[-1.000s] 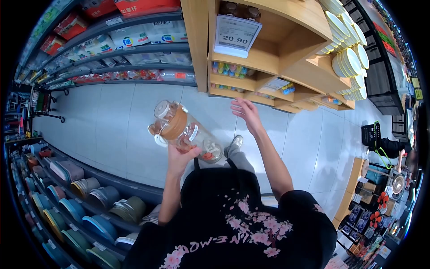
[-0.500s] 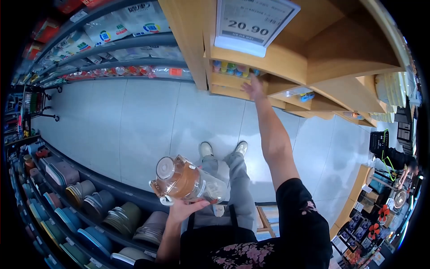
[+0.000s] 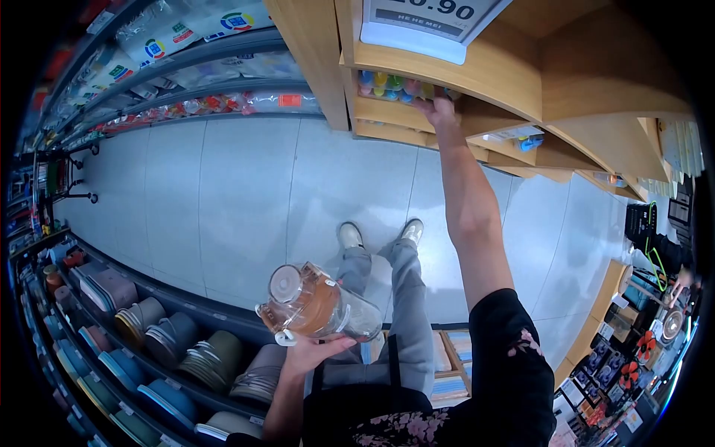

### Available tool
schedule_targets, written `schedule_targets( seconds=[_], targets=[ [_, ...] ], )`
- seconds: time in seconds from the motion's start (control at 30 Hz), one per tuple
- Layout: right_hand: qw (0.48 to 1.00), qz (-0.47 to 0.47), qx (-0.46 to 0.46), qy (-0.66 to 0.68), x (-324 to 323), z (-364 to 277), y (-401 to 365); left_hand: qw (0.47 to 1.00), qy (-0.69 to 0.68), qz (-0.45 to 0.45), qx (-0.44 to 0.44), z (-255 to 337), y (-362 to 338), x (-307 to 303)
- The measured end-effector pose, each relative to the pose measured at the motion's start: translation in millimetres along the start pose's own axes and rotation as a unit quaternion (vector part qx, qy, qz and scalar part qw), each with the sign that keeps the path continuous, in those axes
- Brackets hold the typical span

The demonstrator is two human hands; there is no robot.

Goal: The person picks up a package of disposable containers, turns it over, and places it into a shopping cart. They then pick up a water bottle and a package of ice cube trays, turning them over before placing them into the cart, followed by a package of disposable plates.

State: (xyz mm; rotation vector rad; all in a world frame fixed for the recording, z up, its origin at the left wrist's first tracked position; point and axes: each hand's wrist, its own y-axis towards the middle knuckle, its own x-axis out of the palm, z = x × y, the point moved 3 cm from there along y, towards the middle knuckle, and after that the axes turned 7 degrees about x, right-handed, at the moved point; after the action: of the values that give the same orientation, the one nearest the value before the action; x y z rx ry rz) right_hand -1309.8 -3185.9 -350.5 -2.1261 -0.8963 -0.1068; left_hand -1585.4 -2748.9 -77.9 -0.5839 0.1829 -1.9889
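My left hand [image 3: 316, 353] is closed around a large clear plastic water bottle [image 3: 359, 313] with a brown lid section. It lies tilted in front of my waist, its round cap end toward the upper left. Stretched far forward, my right hand [image 3: 441, 112] reaches into a low compartment of the wooden shelf [image 3: 402, 134]. Its fingers are extended right at a row of small colourful rounded items [image 3: 391, 86]; some fingertips are hidden inside the compartment.
A price sign [image 3: 417, 30] stands on the wooden unit, close in view. Packaged goods [image 3: 223, 67] line the shelves at upper left. Nested buckets [image 3: 212, 357] and basins [image 3: 167, 402] fill the rack at lower left. A cart [image 3: 63, 175] stands far left; another person [image 3: 678, 287] is far right.
My right hand has moved forward into the compartment, up to the colourful items. My left hand still holds the water bottle. The view has shifted slightly.
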Motion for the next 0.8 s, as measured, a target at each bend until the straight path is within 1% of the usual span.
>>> schedule_targets(
  seconds=[0.03, 0.1, 0.23, 0.3, 0.33, 0.37, 0.43, 0.47, 0.5, 0.57, 0.6, 0.67, 0.7, 0.77, 0.8],
  targets=[
    [1.0, 0.001, -0.002, 0.002, 0, -1, -4, 1.0, 0.002, -0.002, 0.0, 3, 0, -1],
    [0.999, 0.031, -0.012, -0.013, -8, -1, -12, 0.999, 0.006, -0.003, -0.042, 10, 0, 2],
    [0.998, 0.057, -0.02, -0.028, -33, 11, -24, 1.0, 0.025, -0.013, -0.008, 17, -6, 1],
    [0.999, 0.006, -0.039, 0.004, -40, 12, -46, 0.999, -0.043, -0.007, -0.004, 19, -8, 1],
    [0.998, -0.039, -0.034, 0.024, -43, 11, -62, 0.999, -0.035, -0.017, -0.013, 28, -7, 5],
    [0.998, -0.041, -0.039, 0.024, -44, 6, -74, 0.999, -0.035, -0.02, -0.008, 32, -8, 7],
    [0.998, 0.011, 0.007, 0.057, -55, 12, -84, 1.0, -0.014, -0.012, 0.01, 36, -10, 8],
    [0.998, -0.01, 0.013, 0.057, -60, 13, -94, 1.0, 0.006, -0.005, 0.02, 37, -13, 9],
    [0.998, -0.011, 0.01, 0.058, -61, 12, -113, 1.0, 0.006, -0.008, 0.022, 40, -16, 13],
    [0.999, 0.019, -0.017, 0.042, -58, 8, -163, 0.998, -0.029, -0.01, 0.056, 51, -18, 23],
    [0.999, 0.019, -0.021, 0.042, -62, 5, -190, 0.999, -0.019, -0.01, 0.028, 51, -22, 23],
    [0.999, -0.031, -0.014, 0.038, -65, -3, -238, 0.999, -0.015, -0.008, 0.048, 60, -21, 35],
    [0.999, -0.032, -0.016, 0.038, -68, -8, -273, 0.998, -0.011, 0.0, 0.06, 66, -27, 41],
    [1.0, -0.02, -0.017, -0.012, -65, -33, -341, 0.997, -0.016, -0.011, 0.07, 81, -30, 59],
    [0.999, -0.022, -0.02, -0.011, -68, -39, -367, 0.996, -0.016, -0.018, 0.083, 85, -32, 66]
  ],
)
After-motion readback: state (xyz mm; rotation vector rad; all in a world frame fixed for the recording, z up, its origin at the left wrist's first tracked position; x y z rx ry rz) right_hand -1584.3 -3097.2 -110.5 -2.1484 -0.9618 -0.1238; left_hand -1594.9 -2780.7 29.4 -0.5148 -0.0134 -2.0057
